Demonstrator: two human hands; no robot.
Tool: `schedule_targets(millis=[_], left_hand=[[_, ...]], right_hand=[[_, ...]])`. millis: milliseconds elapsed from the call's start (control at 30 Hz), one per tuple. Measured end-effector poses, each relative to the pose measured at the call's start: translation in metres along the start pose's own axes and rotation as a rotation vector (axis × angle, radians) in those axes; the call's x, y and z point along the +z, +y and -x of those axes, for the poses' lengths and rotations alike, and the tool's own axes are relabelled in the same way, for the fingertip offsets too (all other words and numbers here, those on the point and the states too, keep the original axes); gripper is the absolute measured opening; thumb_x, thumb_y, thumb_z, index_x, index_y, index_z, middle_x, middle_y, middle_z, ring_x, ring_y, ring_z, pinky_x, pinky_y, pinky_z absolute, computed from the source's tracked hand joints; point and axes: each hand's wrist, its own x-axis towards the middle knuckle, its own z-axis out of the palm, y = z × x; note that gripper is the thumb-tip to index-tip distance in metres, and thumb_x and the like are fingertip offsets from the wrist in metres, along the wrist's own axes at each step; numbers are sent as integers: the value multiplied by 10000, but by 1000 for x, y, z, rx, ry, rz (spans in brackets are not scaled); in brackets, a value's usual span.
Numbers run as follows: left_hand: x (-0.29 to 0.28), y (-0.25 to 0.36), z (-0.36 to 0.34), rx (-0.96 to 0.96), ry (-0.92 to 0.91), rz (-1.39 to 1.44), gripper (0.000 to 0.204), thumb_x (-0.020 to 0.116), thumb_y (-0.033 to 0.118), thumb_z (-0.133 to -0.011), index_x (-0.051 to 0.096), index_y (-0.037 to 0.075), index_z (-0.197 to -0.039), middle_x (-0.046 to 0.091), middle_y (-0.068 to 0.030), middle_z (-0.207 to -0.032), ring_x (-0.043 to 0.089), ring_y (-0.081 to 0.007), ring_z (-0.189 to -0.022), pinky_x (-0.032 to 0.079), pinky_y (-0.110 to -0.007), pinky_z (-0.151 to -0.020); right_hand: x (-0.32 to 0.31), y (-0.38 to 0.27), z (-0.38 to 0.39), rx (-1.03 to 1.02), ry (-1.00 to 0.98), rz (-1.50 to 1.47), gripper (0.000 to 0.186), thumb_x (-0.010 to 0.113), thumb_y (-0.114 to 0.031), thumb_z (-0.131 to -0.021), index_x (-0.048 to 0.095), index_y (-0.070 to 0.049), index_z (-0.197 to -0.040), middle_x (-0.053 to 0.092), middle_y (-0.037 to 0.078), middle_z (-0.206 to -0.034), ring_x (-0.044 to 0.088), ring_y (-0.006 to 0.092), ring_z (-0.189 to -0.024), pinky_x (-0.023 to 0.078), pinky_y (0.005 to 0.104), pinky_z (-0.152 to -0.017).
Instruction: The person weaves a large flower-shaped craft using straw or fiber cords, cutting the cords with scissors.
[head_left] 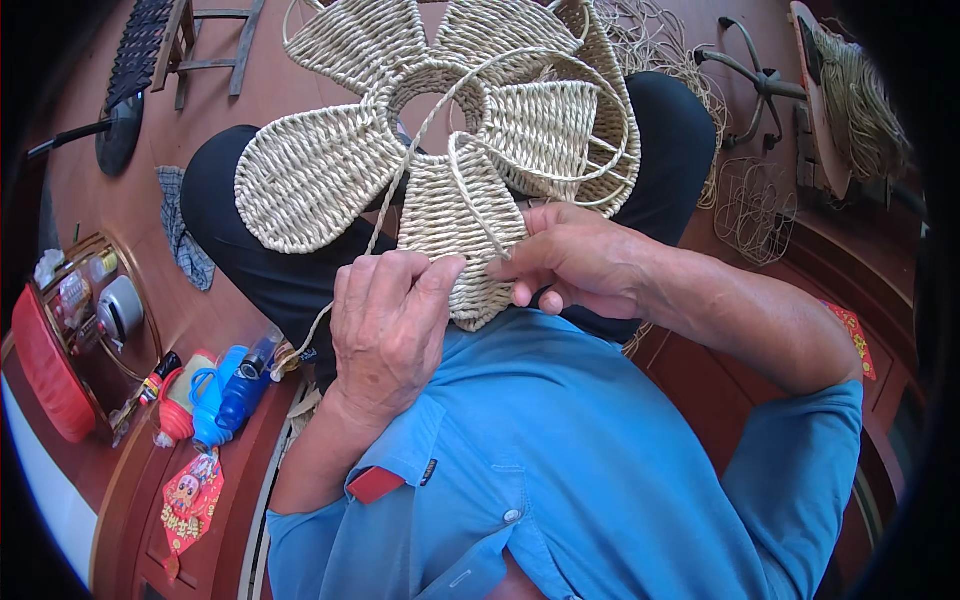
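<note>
A flower-shaped weaving of pale straw cord (315, 180) rests on my lap, its wide petals set around an open central ring (437, 72). The petal nearest my body (455, 205) lies between my hands. My left hand (385, 325) is closed on that petal's left edge, thumb on top and the other fingers curled. At the right edge, my right hand (590, 260) pinches a loose strand of cord (472, 200) against the weave; its lower fingers are partly curled. A long loop of the cord (628, 130) arches over the right-hand petal. Wire rims show behind the weaving there.
Loose cord (650, 40) lies heaped beyond my right knee, near a wheeled chair base (765, 85) and a wire frame (757, 212). At left stand a blue bottle (240, 395), a rack of containers (75, 345) and a wooden stool (205, 65). A checked cloth (185, 235) lies beside my left knee.
</note>
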Motion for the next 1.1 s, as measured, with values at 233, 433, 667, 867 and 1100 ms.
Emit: schedule_targets(millis=[233,433,667,867,1100], left_hand=[[1,-6,8,26,-3,8,375,780,48,-861,768,109,-1231,632,-39,-1009,625,-240,-915,494,-412,-804],[-3,-2,4,136,-66,-172,397,763,49,-855,757,99,-1249,646,-63,-1044,633,-264,-930,500,-427,-828],[-4,-2,6,162,-93,-237,395,724,58,-876,745,98,-1268,644,-61,-1059,640,-263,-951,499,-430,-848],[-6,-1,7,145,-113,-215,399,720,66,-883,741,101,-1281,649,-61,-1069,642,-263,-957,497,-434,-858],[-1,-5,7,138,-45,-180,334,722,102,-903,748,108,-1236,634,-45,-1044,631,-232,-929,495,-411,-850]], right_hand=[[5,1,1,-33,32,53,192,680,-59,-1059,664,18,-1234,732,74,-1028,713,103,-722,552,218,-533],[4,-1,-3,8,62,75,203,683,-64,-1055,662,26,-1235,732,85,-1011,717,116,-689,563,223,-507],[7,-5,-2,55,87,133,251,675,-72,-1058,639,27,-1286,714,103,-1070,733,134,-693,585,238,-505],[9,-8,1,95,90,177,250,690,-120,-1072,669,-30,-1304,748,59,-1071,749,117,-684,577,233,-493],[8,2,-5,66,96,149,290,676,-104,-1058,638,-31,-1335,722,47,-1089,726,100,-698,577,223,-512]])
